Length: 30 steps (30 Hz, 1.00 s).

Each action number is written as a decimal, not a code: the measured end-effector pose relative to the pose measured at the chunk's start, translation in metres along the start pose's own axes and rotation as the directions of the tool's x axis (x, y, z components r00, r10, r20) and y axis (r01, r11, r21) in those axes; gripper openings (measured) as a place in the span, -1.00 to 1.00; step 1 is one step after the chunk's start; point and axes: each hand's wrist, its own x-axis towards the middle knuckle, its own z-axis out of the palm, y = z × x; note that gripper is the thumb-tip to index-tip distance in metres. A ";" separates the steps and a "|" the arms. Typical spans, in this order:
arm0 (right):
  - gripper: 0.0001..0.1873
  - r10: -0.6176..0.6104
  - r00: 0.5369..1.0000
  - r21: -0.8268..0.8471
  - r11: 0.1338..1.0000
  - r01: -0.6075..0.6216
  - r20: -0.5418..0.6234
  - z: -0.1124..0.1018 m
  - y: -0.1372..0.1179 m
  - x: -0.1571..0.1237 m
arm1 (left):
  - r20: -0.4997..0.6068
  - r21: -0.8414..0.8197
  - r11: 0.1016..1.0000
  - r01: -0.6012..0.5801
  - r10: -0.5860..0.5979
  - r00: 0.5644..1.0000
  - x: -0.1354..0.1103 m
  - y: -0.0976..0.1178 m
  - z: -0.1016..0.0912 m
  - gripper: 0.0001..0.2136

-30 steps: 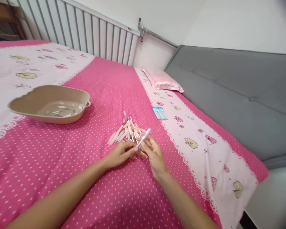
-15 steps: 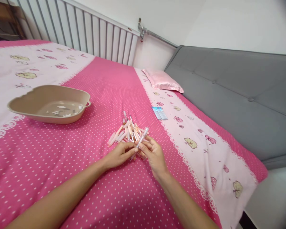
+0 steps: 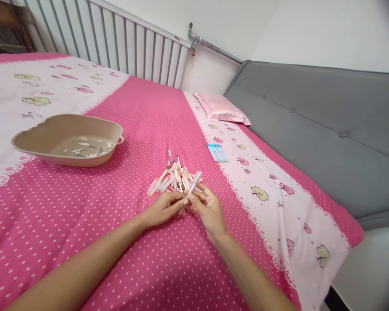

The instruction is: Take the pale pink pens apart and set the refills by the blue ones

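- A bed with a pink spotted sheet (image 3: pixel 142 259) carries all the small things here.
- The left hand (image 3: pixel 164 209) has its thumb and first finger pinched together on the low end of a thin, see-through pen (image 3: pixel 193 183).
- The right hand (image 3: pixel 211 211) holds the same pen, with its thumb and fingers bent around it. Some of its fingertips are hidden.
- The pen is up off the sheet, tilted, with its top end leaning toward the headboard. It is in front of the pile, well in from the bed's edges.
- The pile (image 3: pixel 176 175) is a messy heap of pens and pen parts, peach, white and pale pink. It lies just past both hands.
- A neat row of blue and clear pens (image 3: pixel 218 153) lies side by side near the pile, at the border of the white picture stripe on the headboard side.
- A tan tub (image 3: pixel 68 161) sits left of the pile. Little white and gray bits (image 3: pixel 83 144) lie on its floor.
- A shiny pink pillow (image 3: pixel 222 108) lies by the bed's far right corner, next to the gray headboard (image 3: pixel 304 97).
- A white radiator (image 3: pixel 129 47) stands along the bed's far edge.
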 end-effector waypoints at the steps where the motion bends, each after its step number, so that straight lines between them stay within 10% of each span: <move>1: -0.46 -0.002 1.000 0.003 1.000 0.002 0.016 0.001 0.000 0.000 | -0.005 -0.016 1.000 -0.007 0.007 1.000 0.000 0.000 0.000 -0.66; 30: -0.73 -0.044 0.999 -0.178 0.983 0.049 0.031 -0.004 0.003 -0.006 | 0.009 -0.158 0.987 0.029 -0.028 1.000 -0.001 -0.008 0.004 -0.64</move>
